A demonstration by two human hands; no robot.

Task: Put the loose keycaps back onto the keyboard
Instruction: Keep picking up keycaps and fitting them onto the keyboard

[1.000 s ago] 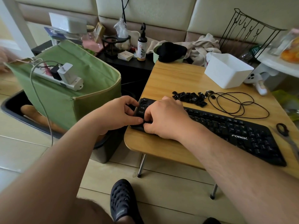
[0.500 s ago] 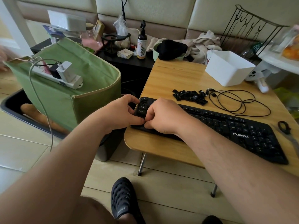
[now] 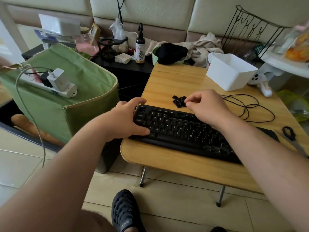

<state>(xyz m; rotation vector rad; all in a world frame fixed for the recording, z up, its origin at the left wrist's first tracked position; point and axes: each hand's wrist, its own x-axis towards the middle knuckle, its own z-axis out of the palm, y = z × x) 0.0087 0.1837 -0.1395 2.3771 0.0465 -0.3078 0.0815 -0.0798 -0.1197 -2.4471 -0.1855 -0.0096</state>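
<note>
A black keyboard (image 3: 175, 126) lies across the small wooden table (image 3: 167, 81). My left hand (image 3: 123, 119) grips its left end, thumb on the front edge and fingers over the back corner. Just behind the keyboard sits a small pile of loose black keycaps (image 3: 178, 101). My right hand (image 3: 205, 106) hovers over the pile's right side, with thumb and forefinger pinched on a keycap at its edge. My right forearm hides the right part of the keyboard.
A white plastic box (image 3: 230, 71) stands at the table's back right, with a coiled black cable (image 3: 250, 108) in front of it. Scissors (image 3: 288, 131) lie near the right edge. A green fabric bag (image 3: 75, 97) carrying a power strip (image 3: 56, 84) stands left of the table.
My right hand has left the keyboard's left end and moved back and right to the keycap pile. My left hand stays on the keyboard's left end.
</note>
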